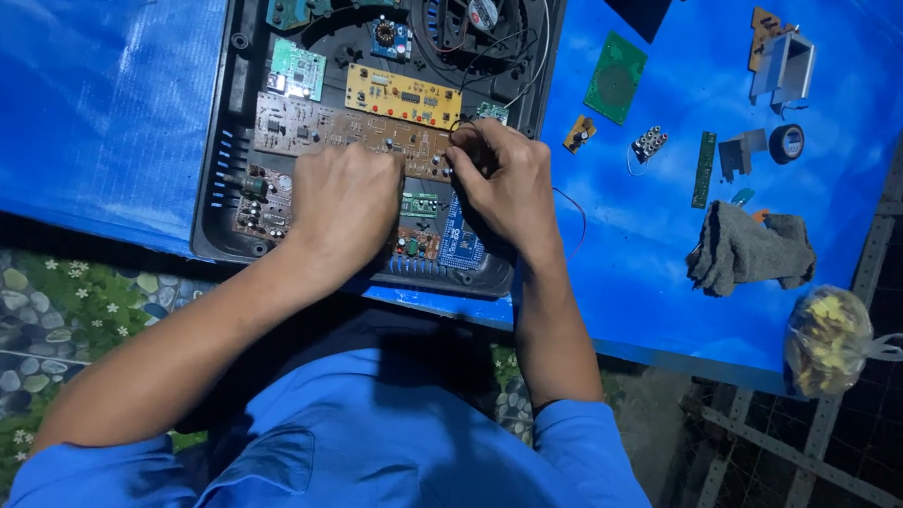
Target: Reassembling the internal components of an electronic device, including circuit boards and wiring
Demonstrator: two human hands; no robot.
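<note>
Blue plastic sheeting covers my worktop [97,101], where a black plastic tray [238,126] holds a long, thin brown circuit board [356,130], probably light, stiff and fragile, best held by its edges, while my left hand [345,202] rests curled on it and my right hand [504,181] pinches something at its end.

A long brown rectangular circuit board [351,132], studded with small components, is lying flat across the middle of a black plastic open casing [220,136], which is resting on the blue-covered tabletop [97,91]. Both hands are pressing on the board's right end: the left hand [345,202] is covering its lower edge, while the right hand [504,181] is pinching at its right tip.
</note>
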